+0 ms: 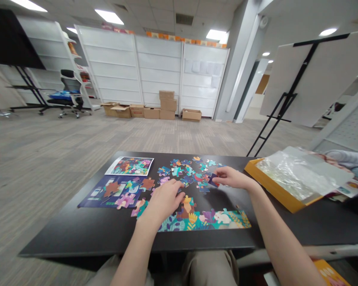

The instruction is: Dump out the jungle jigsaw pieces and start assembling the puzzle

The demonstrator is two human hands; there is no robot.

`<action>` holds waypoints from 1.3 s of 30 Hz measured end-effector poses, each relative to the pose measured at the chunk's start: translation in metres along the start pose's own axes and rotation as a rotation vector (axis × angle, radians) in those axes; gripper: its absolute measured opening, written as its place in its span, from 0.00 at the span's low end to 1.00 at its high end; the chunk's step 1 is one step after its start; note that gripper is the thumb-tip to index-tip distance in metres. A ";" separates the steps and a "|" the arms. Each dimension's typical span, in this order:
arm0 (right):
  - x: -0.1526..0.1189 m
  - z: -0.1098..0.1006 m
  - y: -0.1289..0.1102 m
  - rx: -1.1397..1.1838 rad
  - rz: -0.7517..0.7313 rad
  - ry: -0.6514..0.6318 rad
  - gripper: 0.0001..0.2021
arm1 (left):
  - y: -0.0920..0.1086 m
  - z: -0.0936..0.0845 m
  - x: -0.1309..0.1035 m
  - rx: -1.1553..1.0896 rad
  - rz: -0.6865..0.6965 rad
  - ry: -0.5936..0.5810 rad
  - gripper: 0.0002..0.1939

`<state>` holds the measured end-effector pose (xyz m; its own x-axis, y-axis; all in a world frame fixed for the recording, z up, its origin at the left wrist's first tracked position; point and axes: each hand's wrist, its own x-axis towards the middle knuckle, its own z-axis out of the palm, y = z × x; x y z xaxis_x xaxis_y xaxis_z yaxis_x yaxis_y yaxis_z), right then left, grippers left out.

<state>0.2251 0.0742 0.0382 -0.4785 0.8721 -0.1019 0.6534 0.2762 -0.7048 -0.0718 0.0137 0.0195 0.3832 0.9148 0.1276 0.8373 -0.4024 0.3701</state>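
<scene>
You are pinching a dark puzzle piece (213,180) at nine o'clock from your right hand (228,177), the joined strip (207,221) lying at four o'clock from your left hand (166,195), whose grip I cannot tell.

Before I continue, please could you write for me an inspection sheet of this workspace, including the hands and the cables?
Surface: black table, with a purple sheet at the left, partly under some pieces.
Job's things: loose puzzle pieces scattered; joined strip near the front edge; printed picture at the far left.
Clutter: yellow box at the right, with clear plastic in it.
Hands: left hand among the pieces, its grip hidden; right hand holds a dark piece.
Cables: nothing seen.
Surroundings: carpeted floor, cardboard boxes, office chair.
</scene>
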 end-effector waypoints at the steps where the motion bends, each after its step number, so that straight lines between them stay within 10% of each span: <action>1: 0.000 0.002 -0.005 0.077 -0.011 -0.006 0.19 | 0.003 0.000 0.000 -0.043 0.012 0.023 0.13; 11: 0.010 0.029 -0.014 0.317 -0.018 -0.240 0.22 | 0.037 0.023 0.009 -0.076 0.136 0.025 0.27; 16: 0.012 0.033 -0.016 0.358 -0.079 -0.273 0.22 | 0.048 0.022 0.017 -0.096 0.042 0.067 0.18; 23: 0.018 0.009 0.030 -0.324 -0.036 0.342 0.12 | 0.040 0.019 0.022 -0.007 0.053 0.023 0.19; 39: 0.007 -0.001 0.029 -0.484 0.159 0.072 0.11 | 0.054 0.029 0.021 0.002 0.232 -0.124 0.19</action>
<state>0.2409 0.0881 0.0179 -0.3206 0.9395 -0.1204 0.9197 0.2783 -0.2770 -0.0072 0.0104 0.0159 0.6097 0.7869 0.0952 0.7223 -0.6011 0.3420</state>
